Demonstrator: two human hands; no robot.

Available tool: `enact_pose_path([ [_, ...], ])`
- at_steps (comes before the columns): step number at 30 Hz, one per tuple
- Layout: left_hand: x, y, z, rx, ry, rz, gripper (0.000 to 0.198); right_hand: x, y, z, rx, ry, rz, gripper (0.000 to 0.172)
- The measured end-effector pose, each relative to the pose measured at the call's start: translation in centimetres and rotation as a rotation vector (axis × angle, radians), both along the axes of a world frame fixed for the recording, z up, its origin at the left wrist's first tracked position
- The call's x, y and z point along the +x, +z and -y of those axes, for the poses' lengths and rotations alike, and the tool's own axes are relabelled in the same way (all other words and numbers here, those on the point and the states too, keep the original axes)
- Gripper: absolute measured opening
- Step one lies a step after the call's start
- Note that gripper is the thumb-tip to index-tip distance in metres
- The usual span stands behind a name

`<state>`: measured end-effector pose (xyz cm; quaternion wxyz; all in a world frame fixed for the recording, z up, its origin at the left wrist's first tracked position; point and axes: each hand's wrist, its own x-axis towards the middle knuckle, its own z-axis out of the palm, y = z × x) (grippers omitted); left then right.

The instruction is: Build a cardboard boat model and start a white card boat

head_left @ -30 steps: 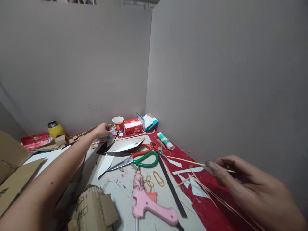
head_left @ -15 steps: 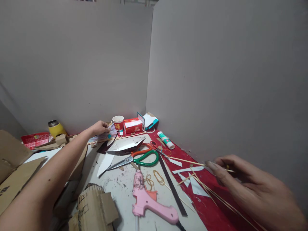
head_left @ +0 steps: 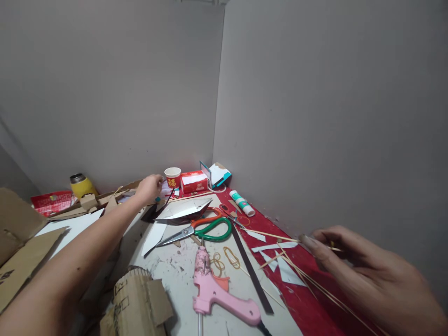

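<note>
My left hand (head_left: 150,187) reaches far across the table to the back, fingers curled among paper and cardboard scraps beside a red paper cup (head_left: 172,177); what it grips is hidden. My right hand (head_left: 353,270) hovers low at the right over the red surface, thumb and fingers pinched on a thin bamboo skewer (head_left: 276,234) that points left. More skewers (head_left: 315,284) lie under that hand. Between the hands lie green-and-orange scissors (head_left: 199,230) and a pink glue gun (head_left: 217,291).
A red box (head_left: 193,181), a teal-and-white box (head_left: 217,174) and a glue stick (head_left: 242,203) sit in the back corner. A yellow flask (head_left: 81,185), cardboard pieces (head_left: 21,252), a cardboard roll (head_left: 138,303), a black strip (head_left: 250,270), rubber bands (head_left: 224,261) and white paper scraps (head_left: 280,261) crowd the table. Grey partition walls (head_left: 315,116) close two sides.
My left hand has shifted slightly among the scraps near the cup, turning its back toward me. My right hand stays pinched on the skewer in nearly the same spot.
</note>
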<state>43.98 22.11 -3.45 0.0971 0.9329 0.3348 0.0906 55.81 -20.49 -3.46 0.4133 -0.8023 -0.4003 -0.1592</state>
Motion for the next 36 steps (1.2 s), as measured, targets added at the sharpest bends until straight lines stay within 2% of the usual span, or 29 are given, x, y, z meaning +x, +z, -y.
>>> enact_pose_path([
  [5,1.2,-0.8,1.3,-0.072,-0.150,-0.163,0.030,0.0,-0.1,-0.4,-0.007,0.019,0.045,0.027],
  [11,2.0,-1.5,1.4,-0.127,-0.204,-0.207,0.032,-0.3,0.0,-0.2,-0.005,0.043,0.088,0.026],
  [21,2.8,-1.3,1.6,-0.222,-0.152,-0.195,0.032,-0.2,0.4,-0.3,-0.035,0.054,0.058,0.028],
  [27,2.2,-1.2,1.4,-0.300,-0.133,-0.120,0.033,-0.3,0.3,-0.2,-0.047,0.047,0.043,0.028],
  [36,1.3,0.5,-0.2,-0.486,-0.120,-0.005,0.032,-0.4,0.5,-0.2,-0.062,0.047,0.020,0.031],
])
